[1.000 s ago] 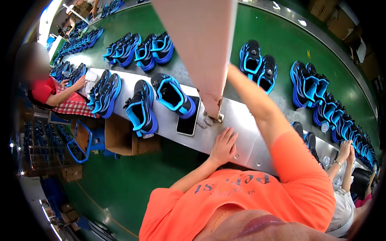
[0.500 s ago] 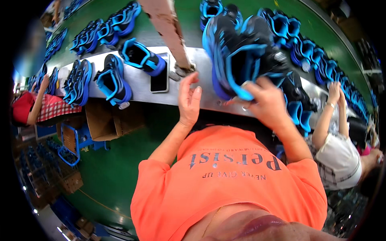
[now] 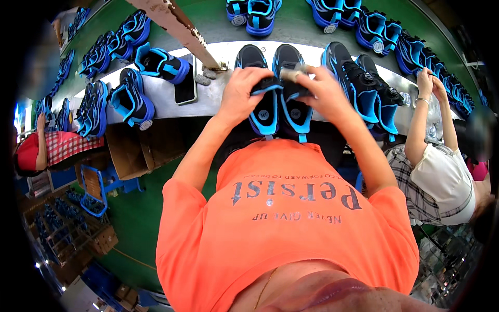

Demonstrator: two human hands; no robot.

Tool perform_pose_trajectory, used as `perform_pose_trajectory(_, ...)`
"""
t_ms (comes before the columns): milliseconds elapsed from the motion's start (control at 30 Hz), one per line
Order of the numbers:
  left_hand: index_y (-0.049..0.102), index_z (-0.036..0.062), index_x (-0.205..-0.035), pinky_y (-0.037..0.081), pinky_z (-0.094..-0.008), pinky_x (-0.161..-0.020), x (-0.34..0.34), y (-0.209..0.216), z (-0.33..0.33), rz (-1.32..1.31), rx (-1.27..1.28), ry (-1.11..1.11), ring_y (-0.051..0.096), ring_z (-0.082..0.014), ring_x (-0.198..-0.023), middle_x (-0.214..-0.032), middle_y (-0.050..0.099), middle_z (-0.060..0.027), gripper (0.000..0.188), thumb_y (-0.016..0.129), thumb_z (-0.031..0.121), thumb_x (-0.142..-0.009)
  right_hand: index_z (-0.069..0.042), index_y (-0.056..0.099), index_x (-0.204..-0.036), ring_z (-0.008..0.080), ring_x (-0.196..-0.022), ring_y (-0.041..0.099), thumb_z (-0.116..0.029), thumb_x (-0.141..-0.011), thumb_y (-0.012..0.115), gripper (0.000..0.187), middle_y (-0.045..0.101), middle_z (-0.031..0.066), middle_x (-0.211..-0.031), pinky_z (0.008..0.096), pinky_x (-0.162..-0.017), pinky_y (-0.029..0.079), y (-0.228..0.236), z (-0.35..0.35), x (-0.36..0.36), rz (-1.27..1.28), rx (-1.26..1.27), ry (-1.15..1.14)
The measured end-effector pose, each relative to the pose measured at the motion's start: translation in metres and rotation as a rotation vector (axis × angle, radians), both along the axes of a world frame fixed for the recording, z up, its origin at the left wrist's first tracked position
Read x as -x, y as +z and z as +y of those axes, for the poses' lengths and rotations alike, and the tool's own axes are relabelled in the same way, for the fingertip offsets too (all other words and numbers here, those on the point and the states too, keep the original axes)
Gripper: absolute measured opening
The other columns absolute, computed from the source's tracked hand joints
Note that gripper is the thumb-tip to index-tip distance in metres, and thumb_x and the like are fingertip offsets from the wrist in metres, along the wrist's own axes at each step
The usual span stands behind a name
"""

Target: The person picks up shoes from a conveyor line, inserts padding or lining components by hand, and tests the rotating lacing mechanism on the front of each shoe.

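A pair of black-and-blue sneakers stands in front of me on the metal worktable, toes pointing away: the left sneaker (image 3: 251, 55) and the right sneaker (image 3: 287, 54). My left hand (image 3: 240, 92) is closed on the tongue of the left sneaker, fingers over its top edge. My right hand (image 3: 326, 92) is at the tongue of the right sneaker, pinching a small tan-grey lump (image 3: 290, 76), its tip blurred. Round pale labels show on both insoles. Close by on the right stands another pair of sneakers (image 3: 340, 58).
A phone (image 3: 185, 88) and grey lumps (image 3: 203, 79) lie beside a rusty post (image 3: 179, 31). Several sneakers line the table's left side and the green belt (image 3: 306, 34) beyond. Co-workers are at left (image 3: 62, 148) and right (image 3: 436, 184). A cardboard box (image 3: 127, 151) sits below.
The sneakers that were held up, blurred, at the right now stand side by side before me. My left hand, earlier empty and spread, has closed on a tongue. The view has shifted.
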State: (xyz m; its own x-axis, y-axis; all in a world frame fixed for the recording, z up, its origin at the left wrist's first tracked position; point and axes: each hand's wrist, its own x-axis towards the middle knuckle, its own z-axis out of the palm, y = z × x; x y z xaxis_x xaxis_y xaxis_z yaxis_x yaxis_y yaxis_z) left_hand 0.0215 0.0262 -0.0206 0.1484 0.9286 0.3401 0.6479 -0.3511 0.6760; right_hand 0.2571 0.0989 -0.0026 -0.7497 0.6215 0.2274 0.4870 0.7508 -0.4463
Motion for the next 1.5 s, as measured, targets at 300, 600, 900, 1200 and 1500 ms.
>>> perform_pose_trajectory(300,0.065,0.0098,-0.100,0.049,-0.0367,-0.086,-0.008,0.001,-0.054,0.177,0.066,-0.001,0.053,-0.0292,-0.096,-0.117,0.063,-0.0036,0.044,0.062,-0.011,-0.062,-0.015,0.062,-0.119,0.0307,-0.097,0.064,0.005,-0.066,0.070,0.057,0.061,0.0092,-0.111,0.0375,-0.078,0.054,0.002,-0.041,0.000,0.016,0.004,-0.086)
perform_pose_trajectory(600,0.065,0.0097,-0.108,0.046,-0.0370,-0.079,-0.031,-0.018,-0.040,0.351,-0.113,0.179,0.053,-0.0262,-0.091,-0.121,0.062,-0.0056,0.041,0.062,-0.001,-0.069,-0.015,0.064,-0.109,0.0273,-0.094,0.062,-0.003,-0.070,0.069,0.041,0.057,0.0099,-0.113,0.0357,-0.071,0.055,-0.016,-0.036,0.002,-0.010,-0.175,0.008)
perform_pose_trajectory(900,0.062,0.0066,-0.117,0.046,-0.0395,-0.087,-0.033,-0.017,-0.046,0.262,-0.089,0.230,0.053,-0.0310,-0.096,-0.126,0.059,-0.0095,0.055,0.062,-0.009,-0.064,-0.011,0.063,-0.120,0.0369,-0.111,0.057,-0.006,-0.080,0.060,0.040,0.053,0.0197,-0.128,0.0387,-0.087,0.053,-0.006,-0.058,0.001,0.049,-0.098,-0.053)
perform_pose_trajectory(1200,0.048,0.0044,-0.136,0.039,-0.0444,-0.100,-0.036,-0.011,-0.044,0.308,0.073,0.168,0.048,-0.0377,-0.111,-0.147,0.041,-0.0177,0.066,0.067,0.003,-0.073,0.001,0.054,-0.124,0.0550,-0.131,0.033,-0.014,-0.078,0.070,0.051,0.029,0.0359,-0.142,0.0519,-0.109,0.035,-0.027,-0.061,0.008,0.095,0.072,-0.007)
perform_pose_trajectory(1500,0.070,0.0035,-0.096,0.047,-0.0353,-0.076,-0.020,0.003,-0.016,0.065,0.131,0.136,0.058,-0.0283,-0.088,-0.096,0.058,-0.0118,0.013,0.067,0.008,-0.084,-0.014,0.072,-0.108,0.0344,-0.090,0.060,-0.010,-0.083,0.064,0.027,0.058,0.0141,-0.095,0.0408,-0.077,0.050,-0.009,0.007,-0.012,0.096,0.331,0.256)
